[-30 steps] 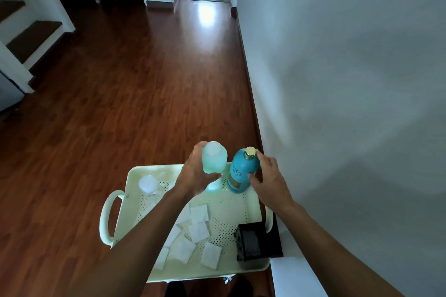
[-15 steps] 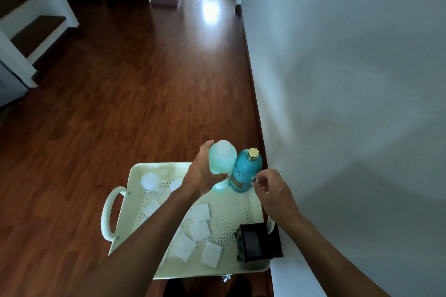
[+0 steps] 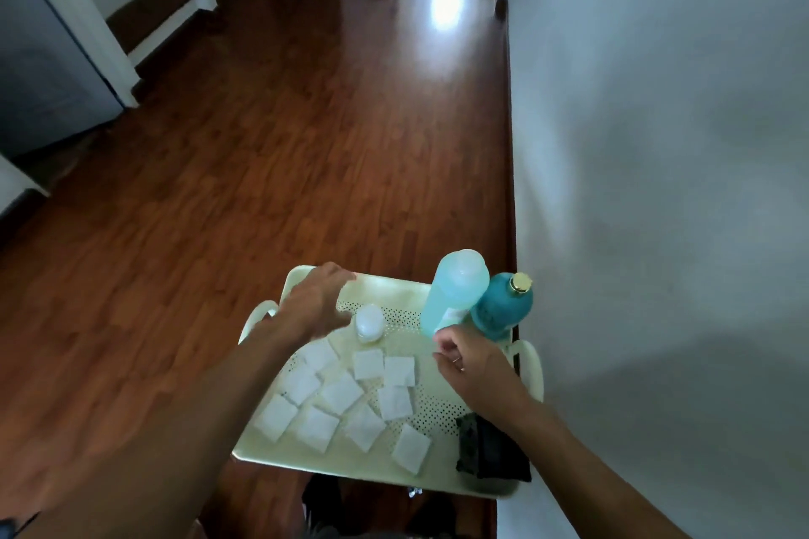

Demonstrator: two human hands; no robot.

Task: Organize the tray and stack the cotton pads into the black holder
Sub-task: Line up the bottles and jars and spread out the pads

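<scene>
A cream perforated tray (image 3: 394, 289) holds several white square cotton pads (image 3: 341, 392) scattered over its near half. The black holder (image 3: 490, 449) sits at the tray's near right corner. A pale green bottle (image 3: 455, 291) and a teal bottle with a gold cap (image 3: 503, 309) stand side by side at the far right corner. A small white jar (image 3: 370, 324) stands near the tray's far middle. My left hand (image 3: 313, 306), blurred with fingers extended, hovers just left of the jar and holds nothing. My right hand (image 3: 470, 363) hangs loosely curled below the bottles, empty.
A white wall (image 3: 656, 188) runs close along the tray's right side. Dark wooden floor (image 3: 262, 144) stretches ahead and to the left, with stairs (image 3: 140, 0) at the far left. The tray's handles (image 3: 532, 363) stick out on both sides.
My left hand has let go of the pale green bottle, which now stands beside the teal bottle, and has swung left towards the white jar. My right hand has drawn back from the teal bottle.
</scene>
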